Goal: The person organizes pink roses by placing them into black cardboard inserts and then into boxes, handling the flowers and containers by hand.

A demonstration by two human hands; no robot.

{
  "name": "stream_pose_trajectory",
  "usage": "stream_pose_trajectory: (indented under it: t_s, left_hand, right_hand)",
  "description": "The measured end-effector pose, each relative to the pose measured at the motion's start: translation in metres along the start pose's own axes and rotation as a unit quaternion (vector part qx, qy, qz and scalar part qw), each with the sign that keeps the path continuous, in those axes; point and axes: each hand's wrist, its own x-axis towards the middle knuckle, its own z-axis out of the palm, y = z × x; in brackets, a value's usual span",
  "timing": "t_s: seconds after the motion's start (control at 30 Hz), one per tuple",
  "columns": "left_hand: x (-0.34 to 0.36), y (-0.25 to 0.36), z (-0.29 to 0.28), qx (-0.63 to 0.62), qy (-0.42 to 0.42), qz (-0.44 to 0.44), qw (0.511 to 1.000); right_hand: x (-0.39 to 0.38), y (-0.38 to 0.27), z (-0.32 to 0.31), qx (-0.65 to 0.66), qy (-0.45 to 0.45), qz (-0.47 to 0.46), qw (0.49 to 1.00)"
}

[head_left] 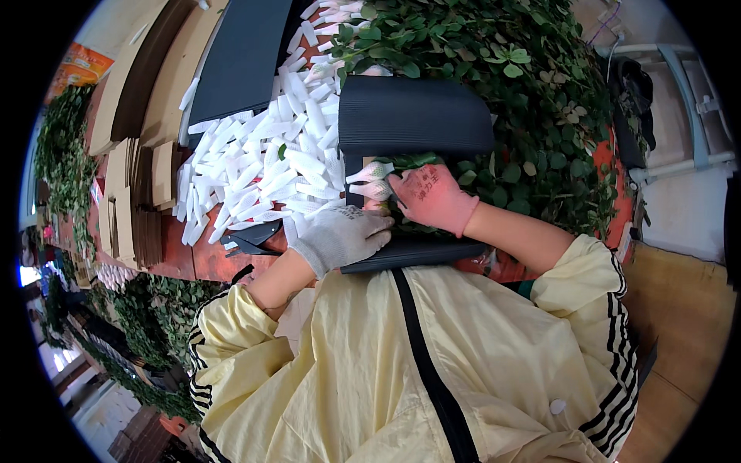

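My left hand (343, 235), in a grey glove, is closed at the lower edge of a small bundle of flower heads, its fingertips beside the pink bud. What it grips is hidden. My right hand (434, 197), in a pink glove, has its fingers curled against the white mesh-sleeved flower heads (369, 174) and their green stems. These lie between a folded black corrugated sheet (415, 114) above and a black edge (409, 255) below. Loose white foam sleeves (262, 170) are heaped to the left, with black-handled cutters (251, 239) under their front edge.
Leafy stems (544, 116) cover the right of the red table (212, 258). Cardboard pieces (135, 193) and a dark board (228, 65) stand at the upper left. More foliage (154, 316) lies at the left behind me. A pale metal frame (698, 123) is at the far right.
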Motion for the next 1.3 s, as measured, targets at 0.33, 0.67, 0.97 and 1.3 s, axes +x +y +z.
stream_pose_trajectory:
  t_s: [0.33, 0.67, 0.97, 1.3]
  left_hand:
    - [0.005, -0.024, -0.011, -0.030, 0.220, -0.029, 0.975]
    - [0.028, -0.061, 0.003, 0.242, 0.142, 0.004, 0.960]
    - [0.015, -0.067, -0.011, 0.181, 0.199, 0.115, 0.956]
    - [-0.030, -0.081, -0.040, 0.172, 0.244, -0.061, 0.952]
  right_hand:
    - [-0.001, -0.002, 0.017, -0.013, 0.000, -0.006, 1.000]
    - [-0.011, 0.006, 0.014, -0.016, 0.004, -0.001, 1.000]
    - [-0.009, 0.008, 0.023, 0.037, 0.019, -0.006, 0.999]
    - [-0.010, 0.008, 0.033, -0.047, 0.075, -0.053, 0.995]
